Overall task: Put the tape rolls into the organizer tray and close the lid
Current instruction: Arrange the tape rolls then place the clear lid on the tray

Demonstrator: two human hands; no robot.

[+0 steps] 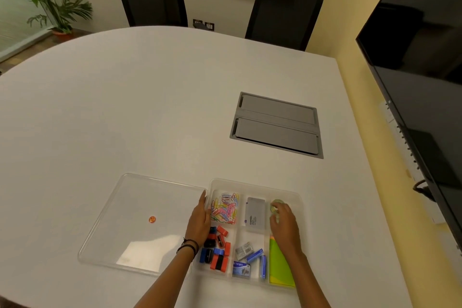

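Note:
A clear organizer tray [253,184] stands at the near edge of the table, divided into compartments. My right hand [283,222] is inside its far right compartment, fingers closed on a clear tape roll [273,208]; a second clear roll [277,201] lies just beyond it in the same compartment. My left hand [200,217] rests flat against the tray's left wall, fingers straight. The clear lid [140,222] lies flat on the table to the left of the tray, with a small orange sticker on it.
The other compartments hold coloured paper clips [225,210], a grey box [255,212], sharpeners [216,249], staple boxes [248,257] and green sticky notes [280,265]. A grey cable hatch [276,124] is set in the table beyond. Two black chairs and a wall screen surround the table.

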